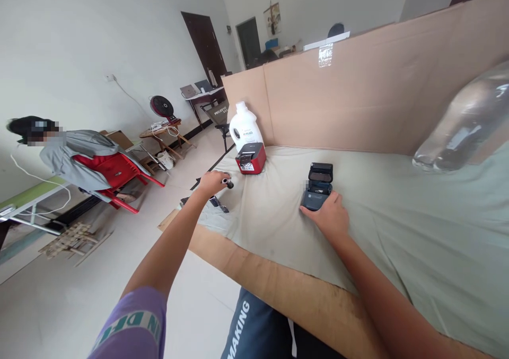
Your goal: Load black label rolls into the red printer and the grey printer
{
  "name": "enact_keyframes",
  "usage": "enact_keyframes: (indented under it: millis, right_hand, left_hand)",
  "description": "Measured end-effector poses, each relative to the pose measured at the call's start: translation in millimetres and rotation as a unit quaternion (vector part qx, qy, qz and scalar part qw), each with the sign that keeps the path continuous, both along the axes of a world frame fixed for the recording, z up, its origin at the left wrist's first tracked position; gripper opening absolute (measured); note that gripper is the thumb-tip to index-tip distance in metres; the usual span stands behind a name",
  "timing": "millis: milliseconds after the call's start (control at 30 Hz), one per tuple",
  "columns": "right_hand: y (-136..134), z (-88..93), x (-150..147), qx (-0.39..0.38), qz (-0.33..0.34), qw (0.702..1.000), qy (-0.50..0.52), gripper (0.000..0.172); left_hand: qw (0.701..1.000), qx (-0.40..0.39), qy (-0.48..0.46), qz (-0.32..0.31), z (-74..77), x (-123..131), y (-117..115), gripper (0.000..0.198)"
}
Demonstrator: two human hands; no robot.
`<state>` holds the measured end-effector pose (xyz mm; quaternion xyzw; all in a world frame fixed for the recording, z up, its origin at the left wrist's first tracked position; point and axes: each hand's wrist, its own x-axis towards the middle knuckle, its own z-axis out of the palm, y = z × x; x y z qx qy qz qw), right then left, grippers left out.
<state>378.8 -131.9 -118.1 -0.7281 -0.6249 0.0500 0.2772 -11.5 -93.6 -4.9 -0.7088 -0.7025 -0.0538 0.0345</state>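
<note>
My left hand (213, 183) is closed around a small dark cylindrical piece with a pale ring at its end (228, 182); its exact kind I cannot make out. Just below that hand lies a clear plastic bag (217, 221) with dark flat pieces (218, 204) by it. My right hand (333, 213) grips the near right edge of a small dark portable printer (316, 200), thumb at its front left corner. The printer rests on the cloth, its lid (321, 172) raised and its inner compartment showing.
A red and black label printer (252, 160) stands before a white jug (245, 124). A cardboard wall (338, 99) closes the back, with a plastic-wrapped bundle (465, 125) at right. The table's wooden edge (270, 271) runs in front. A person (75, 152) sits at left.
</note>
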Motion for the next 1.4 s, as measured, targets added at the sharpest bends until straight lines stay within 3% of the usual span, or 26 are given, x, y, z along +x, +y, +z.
enact_keyframes:
  millis: [100,167,267,400,533,700,833,900,1033,1100,1267,1400]
  right_hand:
    - [1,10.3,3,0.004,0.0,0.999,0.041,0.098]
    - [3,26.8,9,0.076,0.009,0.994,0.081,0.092]
    - [5,61.7,23,0.161,0.115,0.971,0.136,0.053]
    - [5,96.3,37,0.038,0.31,0.929,0.2,0.03]
    - [7,95.9,36,-0.024,0.382,0.905,0.185,0.023]
    - [10,80.6,26,-0.037,0.412,0.888,0.201,0.025]
    - [15,74.6,25,-0.004,0.373,0.895,0.246,0.032]
    - [19,74.8,30,0.029,0.338,0.896,0.286,0.032]
    - [30,77.7,47,0.117,0.264,0.875,0.388,0.025]
    - [35,75.4,55,0.146,0.232,0.87,0.41,0.025]
    - [50,45.1,59,0.119,0.196,0.918,0.323,0.03]
    - [61,14.1,52,0.106,0.187,0.96,0.177,0.032]
  left_hand:
    - [0.983,0.09,-0.154,-0.051,12.2,38,-14,0.033]
    - [0.943,0.12,-0.294,-0.094,8.9,78,-23,0.04]
    - [0.867,0.114,-0.457,-0.164,-14.4,148,-29,0.044]
    - [0.765,0.086,-0.61,-0.188,-54.0,221,-28,0.046]
    - [0.691,0.092,-0.701,-0.153,-78.7,245,-31,0.042]
    - [0.651,0.085,-0.745,-0.118,-88.7,240,-41,0.046]
    - [0.66,0.061,-0.741,-0.11,-92.3,237,-40,0.058]
    - [0.681,0.071,-0.719,-0.121,-95.2,237,-38,0.059]
    - [0.74,0.091,-0.65,-0.146,-100.1,240,-43,0.039]
    - [0.756,0.091,-0.631,-0.149,-101.1,242,-50,0.042]
    - [0.768,0.039,-0.606,-0.205,-103.3,246,-65,0.054]
    - [0.811,-0.062,-0.536,-0.227,-108.2,250,-65,0.055]
